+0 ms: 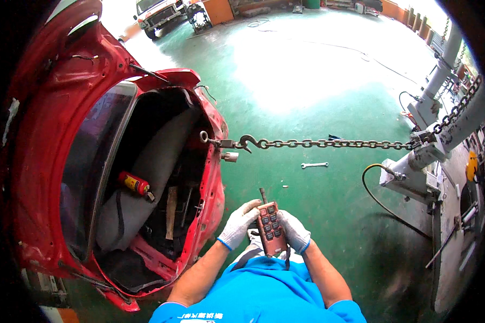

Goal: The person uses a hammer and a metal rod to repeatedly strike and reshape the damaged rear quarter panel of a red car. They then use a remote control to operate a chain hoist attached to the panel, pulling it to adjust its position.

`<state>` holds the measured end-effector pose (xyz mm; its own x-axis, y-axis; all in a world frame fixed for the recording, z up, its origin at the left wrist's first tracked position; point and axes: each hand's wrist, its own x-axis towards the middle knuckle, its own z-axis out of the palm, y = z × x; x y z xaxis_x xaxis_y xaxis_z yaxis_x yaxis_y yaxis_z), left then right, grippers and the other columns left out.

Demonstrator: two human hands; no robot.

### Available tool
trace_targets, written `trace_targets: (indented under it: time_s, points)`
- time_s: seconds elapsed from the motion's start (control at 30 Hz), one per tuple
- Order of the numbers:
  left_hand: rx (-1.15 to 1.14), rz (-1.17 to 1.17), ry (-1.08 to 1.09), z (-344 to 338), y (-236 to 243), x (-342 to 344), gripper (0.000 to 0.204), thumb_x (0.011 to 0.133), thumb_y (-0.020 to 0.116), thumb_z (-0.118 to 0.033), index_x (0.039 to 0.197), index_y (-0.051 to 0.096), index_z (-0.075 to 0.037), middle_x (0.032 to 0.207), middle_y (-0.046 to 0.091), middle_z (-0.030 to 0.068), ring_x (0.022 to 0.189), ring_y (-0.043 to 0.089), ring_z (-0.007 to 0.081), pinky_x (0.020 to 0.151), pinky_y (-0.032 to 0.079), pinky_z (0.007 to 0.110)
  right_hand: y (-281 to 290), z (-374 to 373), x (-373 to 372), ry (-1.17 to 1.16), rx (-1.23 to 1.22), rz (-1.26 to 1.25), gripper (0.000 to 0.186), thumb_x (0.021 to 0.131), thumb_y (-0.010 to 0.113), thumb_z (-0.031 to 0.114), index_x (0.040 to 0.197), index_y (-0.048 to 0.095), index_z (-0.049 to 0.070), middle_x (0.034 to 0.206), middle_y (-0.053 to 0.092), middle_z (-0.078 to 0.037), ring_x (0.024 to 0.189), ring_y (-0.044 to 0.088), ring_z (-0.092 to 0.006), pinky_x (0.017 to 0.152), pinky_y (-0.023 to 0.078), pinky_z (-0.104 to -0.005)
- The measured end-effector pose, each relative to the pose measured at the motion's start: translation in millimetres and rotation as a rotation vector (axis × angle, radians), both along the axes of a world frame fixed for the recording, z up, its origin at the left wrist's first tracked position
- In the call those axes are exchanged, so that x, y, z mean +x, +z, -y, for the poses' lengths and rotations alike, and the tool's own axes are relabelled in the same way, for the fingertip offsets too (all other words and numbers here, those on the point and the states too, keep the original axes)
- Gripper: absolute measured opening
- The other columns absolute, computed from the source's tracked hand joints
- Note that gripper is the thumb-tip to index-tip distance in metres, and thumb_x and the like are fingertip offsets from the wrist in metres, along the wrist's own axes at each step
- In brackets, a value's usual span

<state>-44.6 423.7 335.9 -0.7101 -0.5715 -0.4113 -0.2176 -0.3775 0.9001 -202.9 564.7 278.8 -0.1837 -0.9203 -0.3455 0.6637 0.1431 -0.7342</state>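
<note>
Both my gloved hands hold a red remote control [270, 227] with dark buttons in front of my chest. My left hand [237, 223] wraps its left side, with the thumb over the top buttons. My right hand [295, 230] cups its right side. Ahead of me a steel chain [328, 144] runs taut from a hook [246, 142], clamped to the rear edge of a red car body [48, 134], to a grey pulling post [431, 151] on the right.
The car's open rear holds a grey seat back, a small red extinguisher [133, 183] and tools. A wrench [314, 165] lies on the green floor. A black hose [380, 202] curls by the post. A white truck [157, 12] stands far back.
</note>
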Motion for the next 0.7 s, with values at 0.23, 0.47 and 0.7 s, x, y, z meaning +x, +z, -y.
trace_targets:
  time_s: [0.23, 0.47, 0.7]
  points:
    - [-0.003, 0.081, 0.028, -3.0, 4.1, 6.3, 0.056, 0.104, 0.058, -0.030, 0.148, 0.046, 0.002, 0.143, 0.057, 0.0161, 0.128, 0.057, 0.0242, 0.106, 0.048, 0.038, 21.7, 11.7, 10.8, -0.030, 0.047, 0.214, 0.035, 0.108, 0.054, 0.031, 0.130, 0.056, 0.005, 0.117, 0.070, -0.010, 0.098, 0.071, -0.0198, 0.088, 0.060, -0.0357]
    - [-0.139, 0.144, -0.028, -8.6, 1.3, 0.0, 0.056, 0.103, 0.059, -0.034, 0.145, 0.051, 0.003, 0.139, 0.060, 0.0181, 0.128, 0.058, 0.0257, 0.109, 0.046, 0.036, 6.6, 8.2, 5.9, -0.005, 0.045, 0.031, 0.028, 0.107, 0.056, 0.031, 0.124, 0.059, 0.009, 0.113, 0.068, -0.003, 0.096, 0.066, -0.0119, 0.087, 0.056, -0.0294]
    - [-0.199, 0.168, 0.011, -14.5, -18.0, 12.2, 0.066, 0.100, 0.063, -0.026, 0.153, 0.036, 0.003, 0.147, 0.052, 0.0231, 0.133, 0.055, 0.0300, 0.109, 0.047, 0.040, -2.7, -0.4, 5.3, -0.010, 0.058, 0.201, 0.040, 0.104, 0.062, 0.027, 0.133, 0.053, 0.001, 0.119, 0.068, -0.010, 0.100, 0.068, -0.0163, 0.089, 0.058, -0.0329]
